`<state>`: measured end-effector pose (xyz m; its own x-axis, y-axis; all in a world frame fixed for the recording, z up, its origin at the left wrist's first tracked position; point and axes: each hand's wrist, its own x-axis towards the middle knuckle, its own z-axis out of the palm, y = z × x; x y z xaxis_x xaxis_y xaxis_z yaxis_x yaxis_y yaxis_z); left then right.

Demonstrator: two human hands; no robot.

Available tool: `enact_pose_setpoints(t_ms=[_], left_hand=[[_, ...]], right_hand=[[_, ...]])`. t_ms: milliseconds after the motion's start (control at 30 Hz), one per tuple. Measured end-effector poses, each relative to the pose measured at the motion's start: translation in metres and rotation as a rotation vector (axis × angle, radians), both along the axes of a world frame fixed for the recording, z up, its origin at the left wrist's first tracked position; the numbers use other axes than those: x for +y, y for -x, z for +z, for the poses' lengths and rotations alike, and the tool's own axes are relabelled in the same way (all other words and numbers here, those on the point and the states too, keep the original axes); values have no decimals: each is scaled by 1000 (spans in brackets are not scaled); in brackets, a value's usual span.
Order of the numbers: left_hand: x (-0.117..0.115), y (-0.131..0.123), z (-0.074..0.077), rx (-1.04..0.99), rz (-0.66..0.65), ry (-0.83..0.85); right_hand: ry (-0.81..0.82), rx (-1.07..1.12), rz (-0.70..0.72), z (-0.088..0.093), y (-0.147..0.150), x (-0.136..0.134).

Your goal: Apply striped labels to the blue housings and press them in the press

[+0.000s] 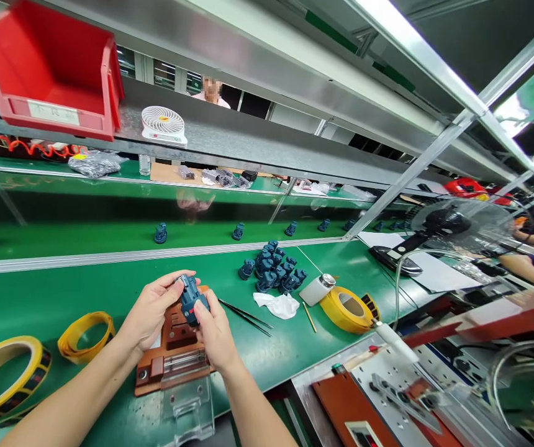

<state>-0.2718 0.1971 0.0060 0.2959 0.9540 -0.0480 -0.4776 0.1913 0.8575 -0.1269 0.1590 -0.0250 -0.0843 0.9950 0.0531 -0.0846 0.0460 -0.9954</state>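
Observation:
Between both hands, above a brown fixture (171, 332), is a small dark-blue tool battery pack (189, 298) with red lettering on its near face. Thumb and fingers of my left hand (153, 310) grip its upper left side. My right hand (217, 332) closes on its lower right side, thumb on the front. The fixture lies on the green bench, with a clear plastic guard (187, 406) at its near end. Dark tweezers (247, 318) rest just right of my right hand. Farther back stands a cluster of similar blue packs (271, 268).
Rolls of yellow labels (9, 375) lie at left and another roll (347, 308) at right. A white bottle (317, 289) stands beside a crumpled white cloth (277, 305). Behind the bench, a green conveyor (202, 233) carries spaced packs. An overhead shelf holds a red bin (57, 118).

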Motion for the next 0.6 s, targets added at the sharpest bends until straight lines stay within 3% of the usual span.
enact_pose_setpoints(t_ms=[233, 467, 600], left_hand=[[7, 4, -6, -67, -86, -7], [8, 2, -8, -9, -83, -36], [11, -6, -14, 130, 42, -133]], right_hand=[[115, 308, -24, 5, 16, -2], [166, 407, -101, 7, 20, -2], [375, 546, 96, 9, 21, -2]])
